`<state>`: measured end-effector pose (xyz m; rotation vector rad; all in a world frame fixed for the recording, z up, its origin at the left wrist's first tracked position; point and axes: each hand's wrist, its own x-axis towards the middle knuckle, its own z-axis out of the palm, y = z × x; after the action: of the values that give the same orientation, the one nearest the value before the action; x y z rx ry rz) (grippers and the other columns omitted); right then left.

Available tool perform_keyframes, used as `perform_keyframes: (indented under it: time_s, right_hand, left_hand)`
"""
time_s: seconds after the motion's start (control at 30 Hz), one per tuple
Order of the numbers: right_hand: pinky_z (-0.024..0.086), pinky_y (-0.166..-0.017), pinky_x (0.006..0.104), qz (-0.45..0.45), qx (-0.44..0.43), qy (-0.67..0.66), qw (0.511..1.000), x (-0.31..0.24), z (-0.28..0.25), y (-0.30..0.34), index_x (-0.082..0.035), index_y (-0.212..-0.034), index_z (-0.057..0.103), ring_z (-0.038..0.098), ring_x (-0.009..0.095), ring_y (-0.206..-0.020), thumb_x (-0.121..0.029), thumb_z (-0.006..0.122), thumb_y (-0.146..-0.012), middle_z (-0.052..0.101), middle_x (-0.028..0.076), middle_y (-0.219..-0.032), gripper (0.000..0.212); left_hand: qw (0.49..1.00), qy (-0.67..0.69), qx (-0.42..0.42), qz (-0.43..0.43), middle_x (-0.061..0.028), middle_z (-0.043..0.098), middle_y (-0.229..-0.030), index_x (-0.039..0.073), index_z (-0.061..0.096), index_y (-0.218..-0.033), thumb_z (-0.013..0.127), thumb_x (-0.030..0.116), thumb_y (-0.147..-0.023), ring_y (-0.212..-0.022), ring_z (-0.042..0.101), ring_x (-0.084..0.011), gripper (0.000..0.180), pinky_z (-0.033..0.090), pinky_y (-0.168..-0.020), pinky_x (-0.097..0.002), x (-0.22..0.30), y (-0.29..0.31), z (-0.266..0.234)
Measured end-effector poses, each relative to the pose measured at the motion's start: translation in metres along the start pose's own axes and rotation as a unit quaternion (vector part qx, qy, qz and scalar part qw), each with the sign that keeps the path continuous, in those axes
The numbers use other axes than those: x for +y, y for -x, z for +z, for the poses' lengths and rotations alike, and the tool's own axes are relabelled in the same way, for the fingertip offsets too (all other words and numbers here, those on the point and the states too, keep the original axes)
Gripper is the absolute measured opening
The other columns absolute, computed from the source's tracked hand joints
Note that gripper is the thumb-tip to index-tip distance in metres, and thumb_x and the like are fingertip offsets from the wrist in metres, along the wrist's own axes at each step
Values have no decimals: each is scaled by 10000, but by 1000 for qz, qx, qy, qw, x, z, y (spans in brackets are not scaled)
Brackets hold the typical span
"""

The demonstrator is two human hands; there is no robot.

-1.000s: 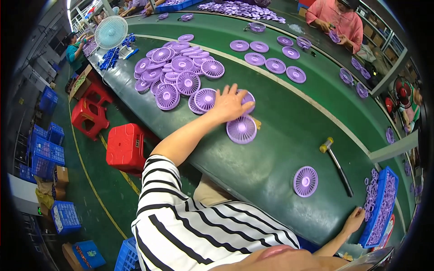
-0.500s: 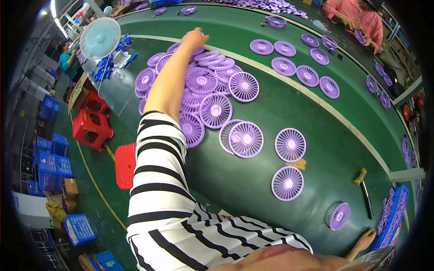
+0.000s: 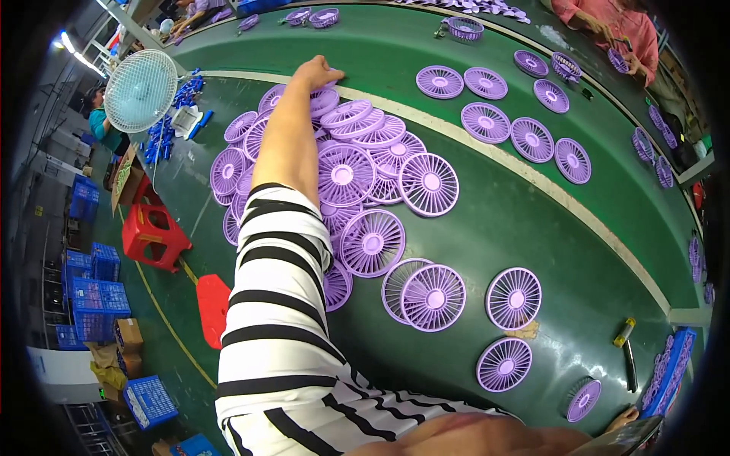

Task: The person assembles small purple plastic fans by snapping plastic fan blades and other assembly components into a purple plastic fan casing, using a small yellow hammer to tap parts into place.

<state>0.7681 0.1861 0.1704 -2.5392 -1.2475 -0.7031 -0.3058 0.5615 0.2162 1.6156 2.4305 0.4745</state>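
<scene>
My left hand [image 3: 313,74] reaches over a heap of purple fan guards [image 3: 342,175] to its far edge, by the pale strip. Its fingers are bent down together at the rim of a purple fan guard [image 3: 325,101]; the forearm covers part of the heap. At the lower right, my right hand [image 3: 625,418] shows only in part, low beside a blue crate [image 3: 679,365] of purple pieces. Its fingers are not clear. Close to it a single purple guard [image 3: 584,400] stands tilted on the green table.
Loose guards [image 3: 514,299] lie on the near table. A yellow-headed hammer [image 3: 625,332] lies at the right. More guards [image 3: 485,121] sit on the green belt beyond the pale strip. A co-worker [image 3: 616,30] handles a purple part opposite. A table fan [image 3: 141,91] and red stools [image 3: 154,235] are left.
The view has shifted, so the table things sit lower in the picture. My left hand stays at the far edge of the heap, its fingers now bent lower. Less of my right hand shows.
</scene>
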Motion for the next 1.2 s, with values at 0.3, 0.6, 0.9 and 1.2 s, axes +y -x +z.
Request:
perform_keyframes:
  time_s: [0.3,0.6,0.9,1.2]
  right_hand:
    - [462,-716,453,9,-16,35,999,-25,-14,3,45,-873,597,578,397,-778,-246,477,-908,611,240,-858,318]
    - [466,-725,449,7,-36,38,999,-20,-1,3,25,-936,573,581,387,-834,-261,455,-937,608,227,-918,309]
    - [465,-723,500,24,-29,6,999,-42,-17,5,-62,-955,569,585,386,-891,-351,419,-938,620,190,-969,326]
    - [468,-700,490,-7,19,-63,998,-31,-6,8,-47,-922,603,603,385,-824,-343,473,-925,639,185,-892,323]
  left_hand:
    - [997,-5,1,73,-222,596,-1172,34,561,-1197,746,473,-556,-1098,574,-325,799,451,-945,-352,90,65,-5]
    - [978,-79,-103,163,-212,609,-1155,99,595,-1202,603,527,-703,-1083,582,-341,658,443,-950,-384,184,189,21]
    - [974,-95,-59,197,-170,642,-1101,134,622,-1163,640,574,-663,-1032,609,-326,666,480,-889,-406,236,276,41]
    - [918,65,106,377,-199,560,-1213,79,600,-1142,685,404,-719,-1142,505,-368,540,417,-945,-454,318,423,69]
